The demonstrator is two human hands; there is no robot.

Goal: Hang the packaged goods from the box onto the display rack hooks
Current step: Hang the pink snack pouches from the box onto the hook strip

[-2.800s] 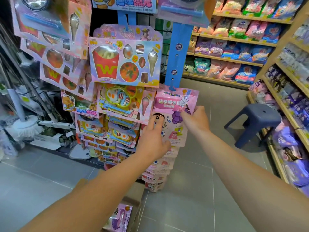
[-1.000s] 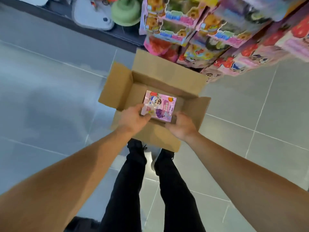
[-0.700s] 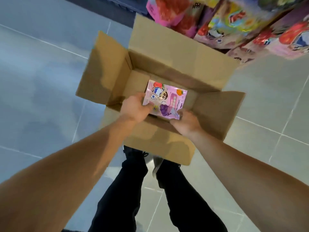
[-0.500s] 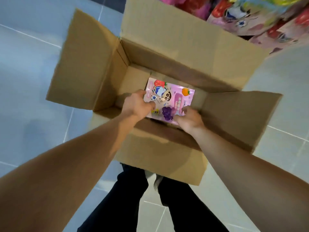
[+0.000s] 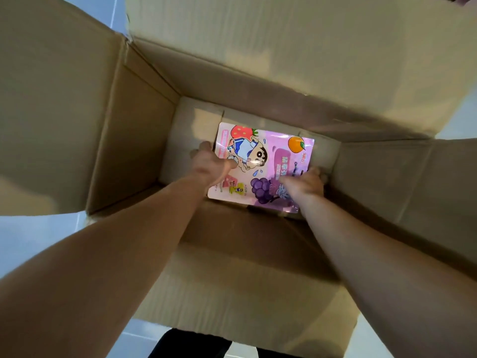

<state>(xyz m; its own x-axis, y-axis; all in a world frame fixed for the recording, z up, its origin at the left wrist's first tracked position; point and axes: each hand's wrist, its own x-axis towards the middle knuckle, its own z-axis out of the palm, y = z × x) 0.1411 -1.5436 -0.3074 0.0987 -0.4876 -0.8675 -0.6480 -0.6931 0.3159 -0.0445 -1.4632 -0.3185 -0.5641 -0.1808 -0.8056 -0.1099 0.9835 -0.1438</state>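
Observation:
An open cardboard box (image 5: pixel 144 140) fills most of the view, and both my arms reach down into it. At its bottom lies a pink packet (image 5: pixel 268 161) printed with a cartoon figure, a strawberry, an orange and grapes. My left hand (image 5: pixel 213 164) grips the packet's left edge, thumb on its face. My right hand (image 5: pixel 303 186) grips the lower right edge, fingers curled round it. Whether more packets lie beneath it is hidden. The display rack is out of view.
The box's four flaps (image 5: pixel 51 112) stand open around the hole. Grey floor tiles (image 5: pixel 33 233) show at the left and right edges. My dark trouser legs (image 5: pixel 191 344) are at the bottom, close to the near flap.
My head has dropped much closer to the box, which now fills the view, and the rack has left the frame. Both hands stay on the pink packet's edges inside the box.

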